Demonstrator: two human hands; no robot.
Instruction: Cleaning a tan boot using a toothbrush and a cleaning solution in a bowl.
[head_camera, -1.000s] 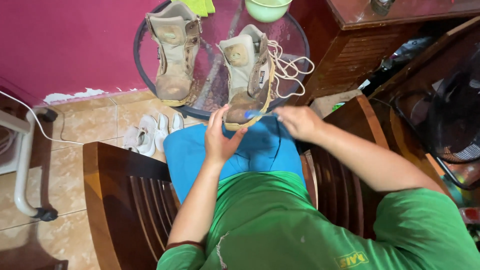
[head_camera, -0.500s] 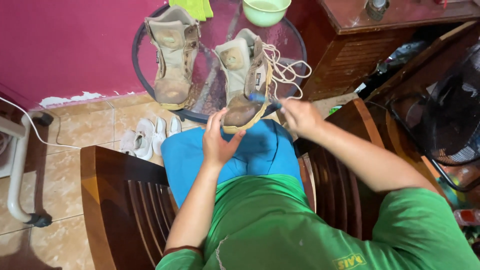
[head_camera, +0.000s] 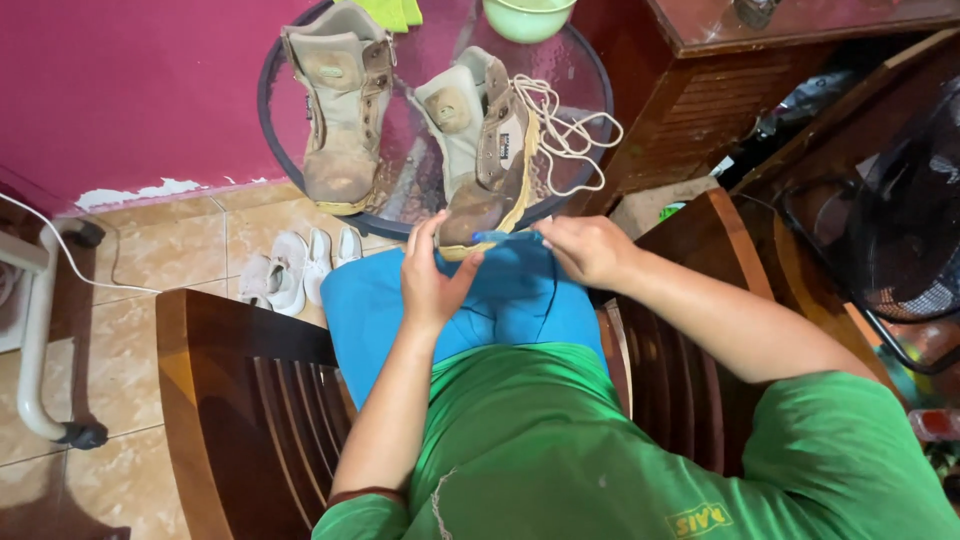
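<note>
On the round glass table (head_camera: 590, 60) stand two worn tan boots; we steady the nearer boot (head_camera: 490, 150) at its toe with our left hand (head_camera: 432, 280), fingers open, while our right hand (head_camera: 590, 250) pinches a small blue tool (head_camera: 505, 237) against the toe, apparently cleaning it.

Place: a lived-in room of a home.
Floor: beige glazed tiles (head_camera: 150, 260), left of the fingers.
Wall: magenta painted wall (head_camera: 130, 90) with chipped base.
Furniture: dark wooden slatted chair (head_camera: 230, 400); round glass-topped surface (head_camera: 420, 170) just beyond the fingers; carved dark wooden cabinet (head_camera: 700, 100).
Household items: small white shoes (head_camera: 295, 270) on the floor; black floor fan (head_camera: 900, 230) right of the fingers.
</note>
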